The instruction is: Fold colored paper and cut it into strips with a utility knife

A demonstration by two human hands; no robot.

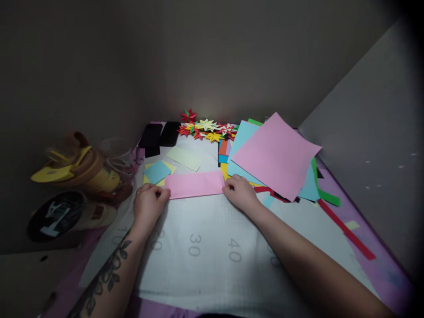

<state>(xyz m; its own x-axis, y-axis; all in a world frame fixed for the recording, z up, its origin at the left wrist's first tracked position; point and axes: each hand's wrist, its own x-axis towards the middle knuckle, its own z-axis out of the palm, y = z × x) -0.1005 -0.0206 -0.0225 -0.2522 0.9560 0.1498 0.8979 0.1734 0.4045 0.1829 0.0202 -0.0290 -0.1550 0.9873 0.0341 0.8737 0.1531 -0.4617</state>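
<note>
A pink paper strip (195, 184), wide and rectangular, stretches between my two hands just above the white mat (212, 282). My left hand (150, 201) is closed, pinching the strip's left end. At the opposite end my right hand (241, 193) is closed on it too, thumb against fingers. Whether the strip is a single layer or folded, I cannot tell. Just beyond my left hand lie a small blue paper square (158, 171) and a pale yellow-green paper piece (184, 158). A large pink sheet (277, 157) tops a stack of coloured paper beyond my right hand.
Folded paper stars (207, 125) line the back edge beside two dark phones (170, 134). A brown and yellow cup (99, 176) and a black-lidded cup (56, 216) stand at the left. Red paper strips (347, 229) lie at the right, near a grey wall (371, 132).
</note>
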